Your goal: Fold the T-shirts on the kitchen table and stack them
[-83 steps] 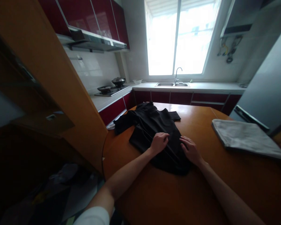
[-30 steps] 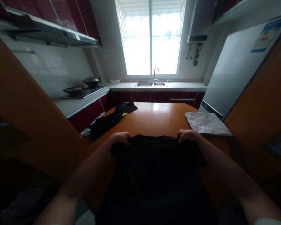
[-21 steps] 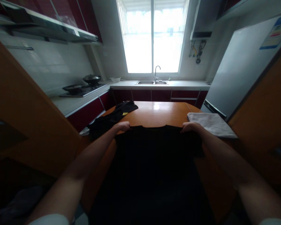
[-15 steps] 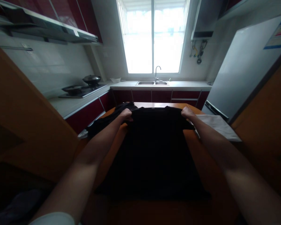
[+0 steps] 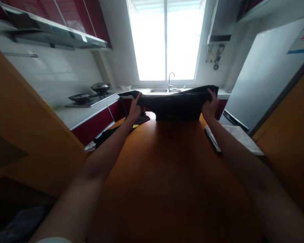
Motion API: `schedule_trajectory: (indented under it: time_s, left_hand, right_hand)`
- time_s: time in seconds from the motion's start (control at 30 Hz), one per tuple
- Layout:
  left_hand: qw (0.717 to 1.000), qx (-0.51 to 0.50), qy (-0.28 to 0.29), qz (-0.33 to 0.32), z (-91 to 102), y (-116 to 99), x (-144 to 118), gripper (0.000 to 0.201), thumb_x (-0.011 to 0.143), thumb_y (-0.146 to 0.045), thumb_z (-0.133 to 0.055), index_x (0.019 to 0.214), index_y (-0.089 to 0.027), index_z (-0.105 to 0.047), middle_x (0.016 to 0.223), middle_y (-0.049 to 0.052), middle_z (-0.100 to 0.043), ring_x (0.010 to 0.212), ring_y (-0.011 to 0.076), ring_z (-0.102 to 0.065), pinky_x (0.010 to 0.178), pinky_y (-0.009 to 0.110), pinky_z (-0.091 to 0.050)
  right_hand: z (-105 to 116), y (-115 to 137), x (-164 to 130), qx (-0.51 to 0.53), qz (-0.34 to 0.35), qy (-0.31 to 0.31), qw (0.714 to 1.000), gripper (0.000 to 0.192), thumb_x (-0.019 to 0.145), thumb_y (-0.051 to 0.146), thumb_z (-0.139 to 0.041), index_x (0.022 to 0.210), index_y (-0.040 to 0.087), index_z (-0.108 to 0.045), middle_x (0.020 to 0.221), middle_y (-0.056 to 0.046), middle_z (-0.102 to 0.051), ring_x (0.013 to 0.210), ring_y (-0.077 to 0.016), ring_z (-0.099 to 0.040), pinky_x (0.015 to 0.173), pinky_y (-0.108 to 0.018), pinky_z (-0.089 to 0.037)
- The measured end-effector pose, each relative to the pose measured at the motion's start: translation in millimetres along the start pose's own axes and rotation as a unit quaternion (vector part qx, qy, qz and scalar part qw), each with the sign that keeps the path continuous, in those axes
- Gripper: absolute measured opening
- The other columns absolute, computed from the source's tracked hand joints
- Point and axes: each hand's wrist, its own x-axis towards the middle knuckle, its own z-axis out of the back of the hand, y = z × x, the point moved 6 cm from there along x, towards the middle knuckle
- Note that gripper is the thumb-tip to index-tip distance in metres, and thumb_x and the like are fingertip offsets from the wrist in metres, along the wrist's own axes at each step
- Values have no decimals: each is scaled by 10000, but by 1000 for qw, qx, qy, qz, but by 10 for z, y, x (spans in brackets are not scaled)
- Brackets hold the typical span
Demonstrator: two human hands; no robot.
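A black T-shirt [image 5: 178, 104] hangs stretched between my two hands above the far end of the wooden table [image 5: 162, 168]. My left hand [image 5: 135, 106] is closed on its left shoulder, with some cloth hanging out past the fingers. On the other side my right hand [image 5: 210, 104] pinches the right shoulder, held a little higher. The lower part of the shirt drops behind or onto the far table edge, and its hem is hidden. Behind my left forearm lies more dark clothing [image 5: 108, 135] on the table.
A folded white cloth [image 5: 239, 136] lies at the table's right edge. Pans [image 5: 100, 87] stand on the stove at left. Beyond the table are the sink [image 5: 158, 90] and counter; a fridge [image 5: 266, 67] stands at right.
Both hands have risen, lifting the shirt off the table and away from me. It lay spread flat over the tabletop before; now the wood shows.
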Motion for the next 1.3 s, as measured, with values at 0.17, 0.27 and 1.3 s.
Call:
schedule_trajectory:
  time_s: [0.17, 0.27, 1.3]
  left_hand:
    - [987, 120, 84, 68, -44, 243, -1081, 617, 921, -194, -492, 1536, -224, -452, 1586, 72, -387, 1496, 282, -335, 1258, 462, -210]
    - [955, 220, 151, 133, -85, 395, -1812, 649, 897, -164, -458, 1546, -160, -436, 1565, 115, -411, 1493, 306, -334, 1244, 461, -257]
    - [887, 349, 245, 179, 458, -437, -2760, 417, 973, -316, -438, 1295, -190, -672, 1288, 116, -634, 1190, 247, -608, 1060, 352, -460]
  right_hand:
    - [308, -97, -1106, -72, -69, 106, 989, 571, 793, 116, -449, 1330, 129, -644, 1446, -119, -586, 1419, -263, -461, 1202, -496, -348]
    - [444, -180, -1858, -136, -99, 231, 958, 576, 800, 111, -470, 1352, 111, -635, 1488, -144, -544, 1422, -279, -459, 1197, -464, -367]
    - [1487, 243, -2641, -251, -121, 385, 880, 386, 891, 216, -501, 1224, 152, -686, 1321, -161, -622, 1227, -298, -557, 1076, -456, -439]
